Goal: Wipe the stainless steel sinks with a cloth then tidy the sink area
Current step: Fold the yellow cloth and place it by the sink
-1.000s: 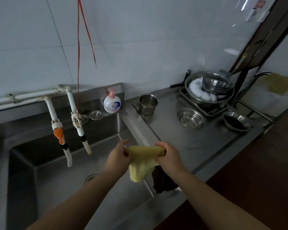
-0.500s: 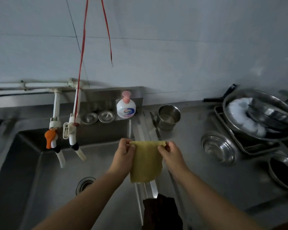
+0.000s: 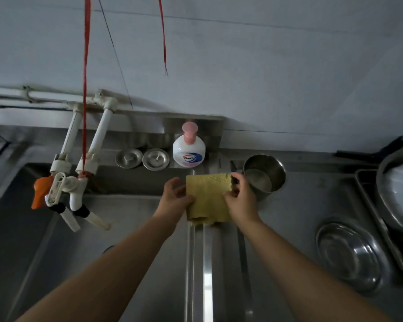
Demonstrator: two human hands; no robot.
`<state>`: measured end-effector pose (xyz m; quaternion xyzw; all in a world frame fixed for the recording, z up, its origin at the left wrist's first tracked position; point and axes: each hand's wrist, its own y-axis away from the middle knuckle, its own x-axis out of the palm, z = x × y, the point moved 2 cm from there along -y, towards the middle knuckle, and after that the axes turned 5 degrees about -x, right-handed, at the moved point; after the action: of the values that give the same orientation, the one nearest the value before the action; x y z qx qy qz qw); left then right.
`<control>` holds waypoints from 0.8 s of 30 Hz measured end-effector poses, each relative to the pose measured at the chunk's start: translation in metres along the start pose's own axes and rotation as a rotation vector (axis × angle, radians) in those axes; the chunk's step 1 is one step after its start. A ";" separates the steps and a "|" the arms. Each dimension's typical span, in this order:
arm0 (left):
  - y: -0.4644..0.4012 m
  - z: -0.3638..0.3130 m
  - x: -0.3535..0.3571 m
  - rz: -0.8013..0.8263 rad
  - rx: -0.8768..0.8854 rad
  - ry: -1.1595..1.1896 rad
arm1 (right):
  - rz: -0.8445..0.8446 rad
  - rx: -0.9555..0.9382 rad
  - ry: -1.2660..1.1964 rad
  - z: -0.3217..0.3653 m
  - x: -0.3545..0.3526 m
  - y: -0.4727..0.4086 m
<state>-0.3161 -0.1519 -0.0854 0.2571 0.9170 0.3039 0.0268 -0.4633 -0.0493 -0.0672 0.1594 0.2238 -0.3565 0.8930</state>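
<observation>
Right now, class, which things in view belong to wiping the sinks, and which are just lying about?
In use:
- yellow cloth, held between left hand and right hand
- sink

Lying about:
- soap bottle
- two round metal lids
- steel cup
- steel bowl
- taps

The sink drain (image 3: pixel 108 248) is almost fully hidden behind the left forearm. At the right edge the big basin (image 3: pixel 396 194) and its tray (image 3: pixel 370 219) are cut off. The soap bottle (image 3: pixel 189 151) label is too blurred to read
</observation>
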 end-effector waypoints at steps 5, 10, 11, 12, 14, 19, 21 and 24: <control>-0.028 0.015 0.005 0.011 -0.003 -0.255 | 0.094 -0.056 0.182 -0.026 0.010 -0.011; -0.033 0.033 0.009 -0.018 -0.046 -0.487 | 0.051 -0.370 0.594 -0.033 0.012 0.006; -0.034 0.033 0.009 -0.032 -0.026 -0.499 | 0.051 -0.432 0.660 -0.032 0.013 0.008; -0.035 0.032 0.010 -0.037 -0.003 -0.504 | 0.069 -0.475 0.730 -0.031 0.014 0.009; -0.036 0.030 0.010 -0.021 0.034 -0.533 | 0.124 -0.474 0.831 -0.032 0.015 0.009; -0.030 0.027 0.007 0.063 0.082 -0.637 | 0.101 -0.408 0.883 -0.030 0.012 0.017; -0.022 0.026 0.000 0.044 0.097 -0.623 | 0.080 -0.399 0.892 -0.026 0.011 0.022; -0.004 0.024 -0.019 -0.056 0.100 -0.594 | 0.082 -0.405 0.904 -0.015 0.007 0.031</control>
<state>-0.2963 -0.1513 -0.1089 0.3103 0.8896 0.1689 0.2894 -0.4411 -0.0250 -0.0799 0.1299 0.6471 -0.1657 0.7327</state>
